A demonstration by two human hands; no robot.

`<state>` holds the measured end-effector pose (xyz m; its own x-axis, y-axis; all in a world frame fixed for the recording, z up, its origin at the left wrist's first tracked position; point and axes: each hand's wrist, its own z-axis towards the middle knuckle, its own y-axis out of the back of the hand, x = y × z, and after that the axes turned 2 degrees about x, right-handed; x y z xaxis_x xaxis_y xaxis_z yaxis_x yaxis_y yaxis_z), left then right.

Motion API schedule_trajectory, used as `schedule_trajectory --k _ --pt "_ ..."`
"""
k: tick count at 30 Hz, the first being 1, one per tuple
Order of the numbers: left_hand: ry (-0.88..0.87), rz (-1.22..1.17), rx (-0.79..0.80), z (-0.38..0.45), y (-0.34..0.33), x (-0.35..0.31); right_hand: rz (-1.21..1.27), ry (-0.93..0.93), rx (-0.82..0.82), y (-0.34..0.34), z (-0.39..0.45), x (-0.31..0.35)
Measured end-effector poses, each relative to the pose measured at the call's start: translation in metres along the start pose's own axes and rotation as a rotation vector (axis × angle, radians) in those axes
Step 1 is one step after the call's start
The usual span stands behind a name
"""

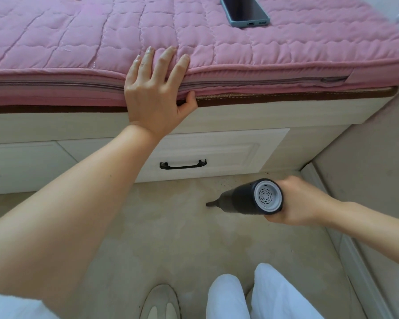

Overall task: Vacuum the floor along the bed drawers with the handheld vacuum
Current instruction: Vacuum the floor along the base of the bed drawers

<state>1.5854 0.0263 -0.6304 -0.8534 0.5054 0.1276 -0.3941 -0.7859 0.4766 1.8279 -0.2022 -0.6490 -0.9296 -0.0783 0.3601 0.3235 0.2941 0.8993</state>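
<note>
My right hand (297, 203) grips a dark grey handheld vacuum (242, 200) whose pale vented rear cap faces me. Its narrow nozzle tip (209, 204) points left and down at the beige floor (171, 226), a short way in front of the white bed drawer (228, 150) with a black handle (183, 164). My left hand (154, 93) rests on the edge of the pink quilted mattress (78, 42), straight fingers on top and thumb tucked under the edge.
A phone (244, 10) lies on the mattress at the back. A second drawer (21, 164) is at the left. A wall and skirting (355, 238) run along the right. My shoe (159, 302) and white trouser legs (263, 293) are at the bottom.
</note>
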Motion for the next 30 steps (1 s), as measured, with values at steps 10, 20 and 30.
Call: schedule_trajectory --k 10,20,30 --pt "-0.036 0.044 0.097 0.022 -0.001 -0.047 -0.058 0.012 0.043 0.001 -0.017 -0.011" --pt "-0.182 -0.006 0.146 0.025 -0.011 -0.041 0.101 -0.074 -0.036 -0.012 0.007 -0.015" --pt "-0.206 0.026 0.063 0.023 -0.017 -0.043 0.139 0.065 -0.082 -0.038 0.066 0.012"
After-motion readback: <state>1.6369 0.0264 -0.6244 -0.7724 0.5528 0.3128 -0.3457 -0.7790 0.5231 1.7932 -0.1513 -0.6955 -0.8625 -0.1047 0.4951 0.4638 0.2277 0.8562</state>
